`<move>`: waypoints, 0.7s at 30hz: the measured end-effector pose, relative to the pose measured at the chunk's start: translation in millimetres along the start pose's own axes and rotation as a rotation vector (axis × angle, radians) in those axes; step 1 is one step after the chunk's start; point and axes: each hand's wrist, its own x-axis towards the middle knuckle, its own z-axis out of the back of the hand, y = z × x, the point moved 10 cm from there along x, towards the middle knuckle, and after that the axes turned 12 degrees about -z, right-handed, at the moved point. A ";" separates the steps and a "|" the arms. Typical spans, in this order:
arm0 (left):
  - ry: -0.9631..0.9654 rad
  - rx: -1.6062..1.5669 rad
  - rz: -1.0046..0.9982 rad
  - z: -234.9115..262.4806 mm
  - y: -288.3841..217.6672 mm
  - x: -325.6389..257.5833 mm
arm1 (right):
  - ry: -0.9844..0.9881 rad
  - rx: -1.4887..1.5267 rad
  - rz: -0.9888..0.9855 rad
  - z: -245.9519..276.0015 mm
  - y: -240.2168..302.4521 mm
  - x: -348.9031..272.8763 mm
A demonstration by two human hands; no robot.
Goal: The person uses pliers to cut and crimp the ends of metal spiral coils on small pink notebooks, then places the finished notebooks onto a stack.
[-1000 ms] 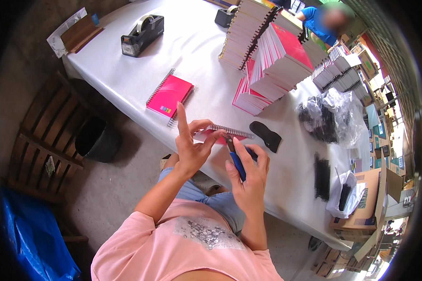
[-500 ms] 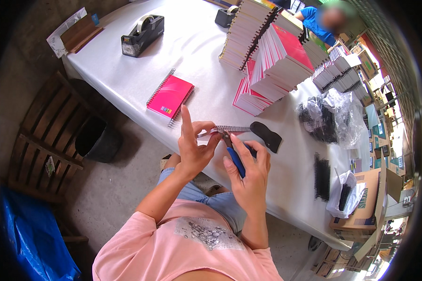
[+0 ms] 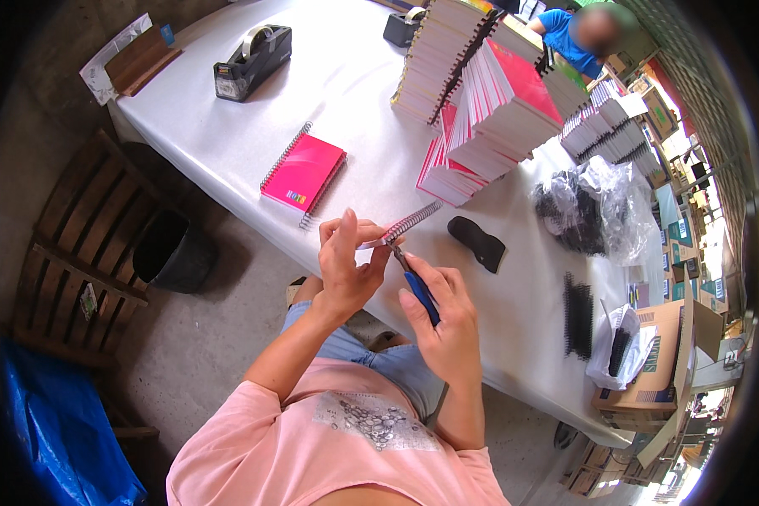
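Observation:
My left hand (image 3: 346, 263) grips a small spiral notebook (image 3: 390, 233), seen nearly edge-on, with its wire coil pointing away to the upper right. My right hand (image 3: 445, 316) is closed round blue-handled pliers (image 3: 422, 295), whose dark jaws meet the near end of the coil beside my left fingertips. My fingers hide most of the notebook. To the right of it a flat black piece with rounded ends (image 3: 478, 243) lies on the table. Farther left lie pink spiral notebooks (image 3: 305, 173), stacked, with coils sticking out past their edges.
Tall stacks of notebooks (image 3: 502, 114) stand on the white-covered table (image 3: 354, 93), with tape dispensers (image 3: 253, 63) beyond. At the right are a clear plastic bag with black coils (image 3: 578, 211), loose black coils (image 3: 578, 316) and a cardboard box (image 3: 658, 354). Another person (image 3: 565, 38) sits at the far right.
The notebook's coil has swung from nearly level to slanting up and away, clear of the black piece. The pliers' jaws have moved slightly left and down, still at the coil's near end.

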 end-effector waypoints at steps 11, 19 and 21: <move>0.095 0.129 -0.208 -5.7 -14.1 -1.1 | 0.326 0.466 -0.118 -33.7 -27.8 -11.7; -0.174 -0.260 0.666 23.0 78.3 -37.4 | -0.059 -0.530 -0.551 17.4 -166.0 -36.7; -0.163 -0.339 0.745 23.2 82.9 -44.5 | -0.245 -0.770 -0.489 30.4 -153.0 -33.3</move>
